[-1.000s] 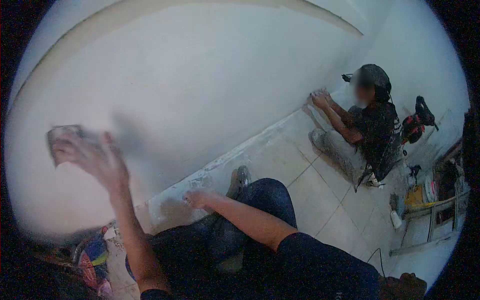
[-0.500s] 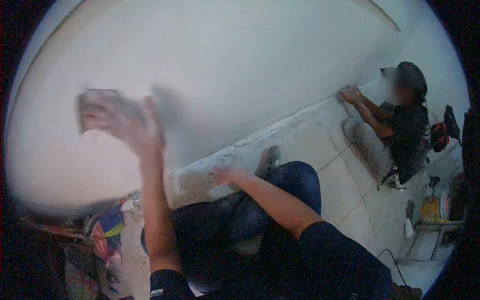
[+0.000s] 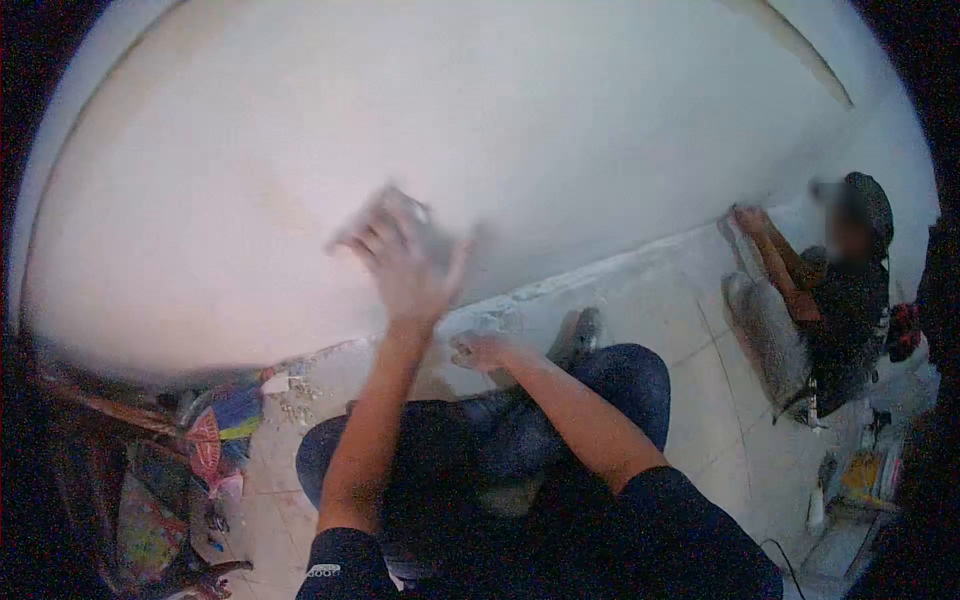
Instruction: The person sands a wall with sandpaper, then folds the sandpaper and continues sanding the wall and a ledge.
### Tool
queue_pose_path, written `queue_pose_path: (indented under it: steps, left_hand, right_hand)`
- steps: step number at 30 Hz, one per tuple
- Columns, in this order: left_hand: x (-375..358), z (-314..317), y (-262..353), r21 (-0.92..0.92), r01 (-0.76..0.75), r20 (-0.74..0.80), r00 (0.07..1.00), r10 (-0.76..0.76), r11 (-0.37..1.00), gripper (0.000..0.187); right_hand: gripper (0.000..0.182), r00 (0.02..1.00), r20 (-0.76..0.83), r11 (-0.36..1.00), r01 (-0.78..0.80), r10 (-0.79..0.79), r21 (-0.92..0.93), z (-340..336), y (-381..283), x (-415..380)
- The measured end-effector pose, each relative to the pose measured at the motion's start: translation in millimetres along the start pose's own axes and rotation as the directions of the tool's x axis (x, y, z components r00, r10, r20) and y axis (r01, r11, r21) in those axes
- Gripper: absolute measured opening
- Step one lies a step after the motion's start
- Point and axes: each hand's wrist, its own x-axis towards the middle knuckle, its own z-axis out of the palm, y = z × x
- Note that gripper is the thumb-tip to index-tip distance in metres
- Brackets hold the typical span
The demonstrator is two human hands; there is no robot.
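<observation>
My left hand [image 3: 408, 275] is pressed against the white wall [image 3: 600, 110], its fingers laid over a flat grey sheet [image 3: 392, 198] that looks like sandpaper. Motion blurs the fingers, and the palm hides most of the sheet. My right hand [image 3: 482, 351] hovers low by the foot of the wall, in front of my bent knee. Its fingers are curled, and what they hold, if anything, cannot be made out.
At right another person [image 3: 835, 300] sits on the tiled floor [image 3: 690, 310], hands at the wall's base. Colourful bags [image 3: 215, 440] lie at lower left. A yellow item [image 3: 862, 470] and other things stand at lower right.
My left hand has swept right across the wall with the grey sheet, nearer to my right hand. The view has shifted slightly; my right hand stays low with fingers curled.
</observation>
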Motion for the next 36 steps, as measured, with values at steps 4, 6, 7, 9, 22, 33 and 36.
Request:
queue_pose_path:
  steps: [4, 6, 7, 9, 22, 33, 36]
  left_hand:
    - [10.7, -4.5, -2.7, -0.039, -0.041, -0.130, 0.991, 0.035, 0.998, 0.109]
    - [49.3, -51.1, -3.0, -0.078, -0.067, -0.405, 0.914, 0.030, 0.995, 0.107]
    - [48.7, -47.3, -2.7, -0.074, -0.085, -0.406, 0.913, 0.048, 0.994, 0.107]
    - [31.5, -28.2, -5.8, -0.050, -0.070, -0.339, 0.940, 0.049, 0.996, 0.104]
    - [9.2, 1.4, -13.2, 0.101, -0.029, -0.172, 0.984, 0.046, 0.994, 0.087]
    - [24.5, -24.2, -10.8, 0.030, -0.064, -0.386, 0.920, 0.070, 0.998, 0.089]
    - [-14.1, 18.9, -8.8, 0.049, -0.088, -0.092, 0.991, 0.093, 0.995, 0.090]
  right_hand:
    - [0.061, 0.998, 0.057, 0.998, -0.011, 0.015, -0.069, -3.9, -6.4, -5.4]
    - [0.063, 0.997, 0.075, 0.999, 0.019, -0.015, -0.051, 2.0, -4.5, 0.3]
    - [0.066, 0.996, 0.074, 0.998, 0.043, -0.039, -0.052, 0.5, -3.4, 4.6]
    - [0.066, 1.000, 0.022, 0.997, 0.002, -0.001, -0.077, 10.3, -3.0, 0.6]
    - [0.065, 0.998, 0.062, 0.999, -0.008, 0.006, 0.032, -15.3, -14.0, -10.1]
    - [0.069, 0.999, 0.031, 1.000, 0.018, -0.019, 0.002, -16.6, -20.6, -20.7]
    - [0.069, 1.000, 0.020, 0.998, 0.018, -0.017, -0.062, -23.4, -22.5, -17.3]
